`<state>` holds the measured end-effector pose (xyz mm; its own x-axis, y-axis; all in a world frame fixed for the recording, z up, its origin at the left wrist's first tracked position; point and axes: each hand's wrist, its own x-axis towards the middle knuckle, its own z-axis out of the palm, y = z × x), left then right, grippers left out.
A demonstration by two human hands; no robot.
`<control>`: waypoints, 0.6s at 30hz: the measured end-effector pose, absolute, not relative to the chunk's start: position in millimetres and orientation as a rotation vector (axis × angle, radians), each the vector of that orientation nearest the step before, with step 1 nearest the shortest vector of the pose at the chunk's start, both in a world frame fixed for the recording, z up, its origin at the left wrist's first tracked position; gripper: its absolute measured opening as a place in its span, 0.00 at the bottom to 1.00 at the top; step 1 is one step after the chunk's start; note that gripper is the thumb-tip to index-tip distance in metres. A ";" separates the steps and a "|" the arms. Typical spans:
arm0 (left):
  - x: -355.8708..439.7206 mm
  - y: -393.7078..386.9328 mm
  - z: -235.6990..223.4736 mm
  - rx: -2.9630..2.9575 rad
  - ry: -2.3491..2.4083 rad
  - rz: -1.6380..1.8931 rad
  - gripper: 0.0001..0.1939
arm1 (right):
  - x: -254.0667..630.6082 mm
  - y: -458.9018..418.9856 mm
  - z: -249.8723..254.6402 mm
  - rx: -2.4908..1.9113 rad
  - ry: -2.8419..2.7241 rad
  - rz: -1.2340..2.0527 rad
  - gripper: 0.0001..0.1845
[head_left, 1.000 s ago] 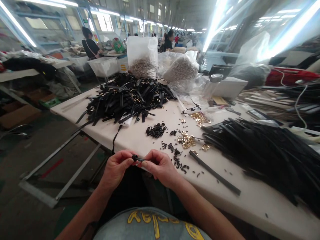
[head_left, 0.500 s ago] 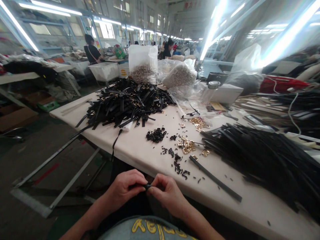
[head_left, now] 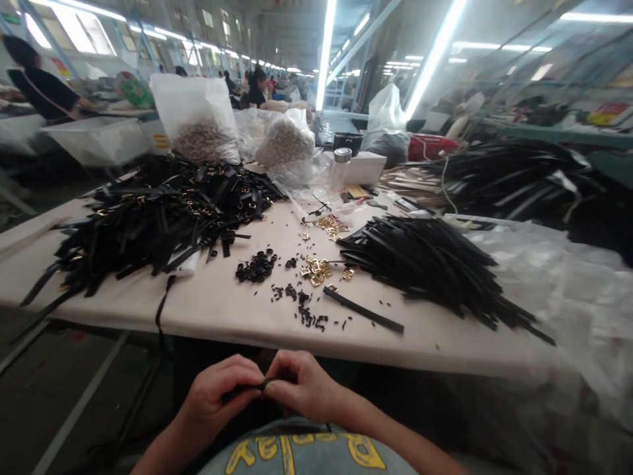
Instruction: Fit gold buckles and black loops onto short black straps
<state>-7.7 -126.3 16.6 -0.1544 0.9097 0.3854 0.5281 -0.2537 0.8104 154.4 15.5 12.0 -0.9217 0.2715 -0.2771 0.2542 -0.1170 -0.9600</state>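
My left hand (head_left: 217, 392) and my right hand (head_left: 304, 386) meet in front of my body, just off the near edge of the table. Both are closed in a pinch on a small black piece (head_left: 264, 384), mostly covered by the fingertips, so its exact kind is hidden. On the table beyond lie a heap of black rings (head_left: 256, 266), scattered tiny black bits (head_left: 302, 307) and gold buckles (head_left: 316, 269). A single black strap (head_left: 363, 310) lies slantwise to their right.
A large heap of black straps with gold buckles (head_left: 182, 204) covers the table's left. Loose black straps (head_left: 425, 264) are piled at right. Behind stand bags of beige pieces (head_left: 198, 135), a clear bottle (head_left: 341, 168) and a white box (head_left: 366, 168). Other people sit farther back.
The view has turned to the right, so the table and its heaps appear farther left. My hands stay pinched together on the small black piece.
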 end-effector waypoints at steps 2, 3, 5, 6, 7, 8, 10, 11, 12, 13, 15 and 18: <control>-12.4 -122.3 18.5 1.763 1.697 1.357 0.08 | 160.3 24.5 9.5 -0.576 -2.094 2.307 0.12; -13.8 -120.2 19.0 1.755 1.740 1.340 0.08 | 164.0 28.9 7.7 -0.576 -2.130 2.290 0.11; -13.7 -114.9 18.3 1.739 1.779 1.281 0.08 | 171.3 35.5 2.9 -0.623 -2.201 2.215 0.07; -12.1 -111.6 16.9 1.741 1.765 1.242 0.08 | 174.2 37.3 0.1 -0.644 -2.221 2.175 0.05; -9.6 -107.8 14.9 1.751 1.731 1.209 0.08 | 176.5 38.4 -2.6 -0.651 -2.226 2.150 0.05; -6.8 -103.8 12.5 1.768 1.687 1.190 0.09 | 178.0 38.9 -5.0 -0.640 -2.224 2.145 0.05; -1.1 -96.0 8.2 1.800 1.609 1.171 0.10 | 179.4 39.9 -8.6 -0.575 -2.226 2.166 0.06; 1.2 -92.7 6.9 1.796 1.597 1.171 0.10 | 179.6 40.9 -9.6 -0.537 -2.231 2.168 0.07; 2.7 -90.1 6.3 1.766 1.613 1.174 0.10 | 179.9 42.5 -10.1 -0.511 -2.242 2.149 0.07; 3.8 -88.2 6.4 1.707 1.654 1.174 0.09 | 180.3 44.6 -10.1 -0.508 -2.262 2.102 0.08; 4.8 -86.6 8.1 1.488 1.762 1.158 0.06 | 181.5 49.2 -9.0 -0.550 -2.324 1.946 0.08; 6.7 -86.4 10.7 1.111 1.780 1.120 0.08 | 182.6 53.6 -5.3 -0.621 -2.393 1.752 0.09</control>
